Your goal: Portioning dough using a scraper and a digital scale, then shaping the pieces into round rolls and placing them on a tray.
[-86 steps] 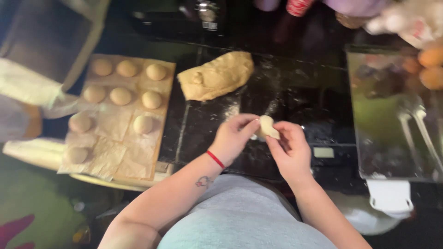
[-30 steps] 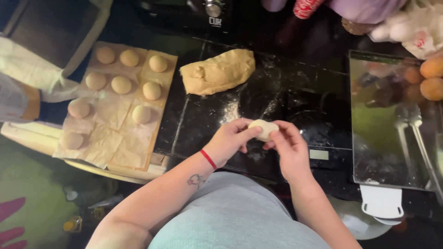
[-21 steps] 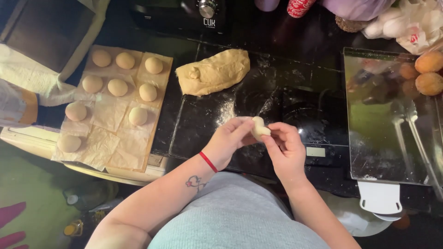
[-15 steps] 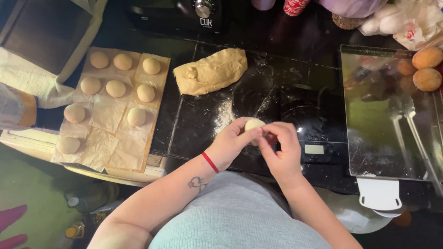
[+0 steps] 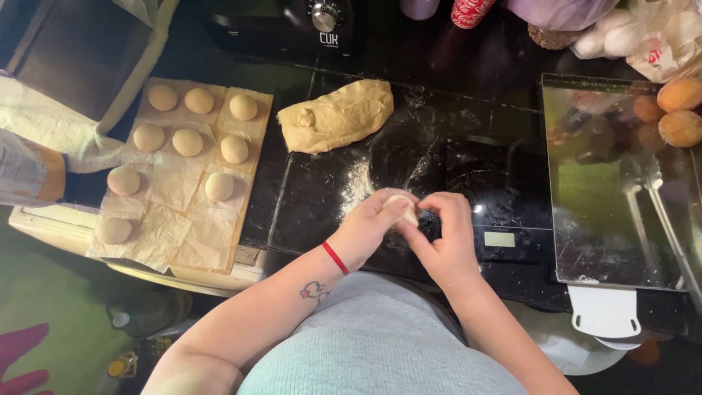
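Both hands closed round one small dough piece (image 5: 403, 207). Left hand (image 5: 369, 230) cups it from the left, fingers curled over the top. Right hand (image 5: 442, 234) pinches it from the right, fingertips on it. Piece sits between the two, mostly hidden; only a pale sliver shows. Roughly round, no clear long axis. Neither hand is nearer: both touch it.

Landmark = the dough piece, held just above the black counter (image 5: 468, 124).
- Up-left, well apart: big dough mass (image 5: 338, 115), long axis running lower-left to upper-right, small nub on its left end.
- Between the mass and the piece: flour patch (image 5: 357, 183).
- Far left: parchment sheet (image 5: 191, 172) carrying nine dough balls (image 5: 187, 142), spaced, none touching.
- Right, just beside the right hand: kitchen scale (image 5: 504, 219), dark like the counter, small display (image 5: 499, 238) facing the person.
- Further right: shiny metal tray (image 5: 621, 190); fried brown rounds (image 5: 680, 110) at its top-right corner.
- Top, well apart: black appliance with a dial (image 5: 325, 16).

Nothing lies between the hands and the dough mass but flour. The route left to the parchment passes over bare counter, then the parchment's edge.
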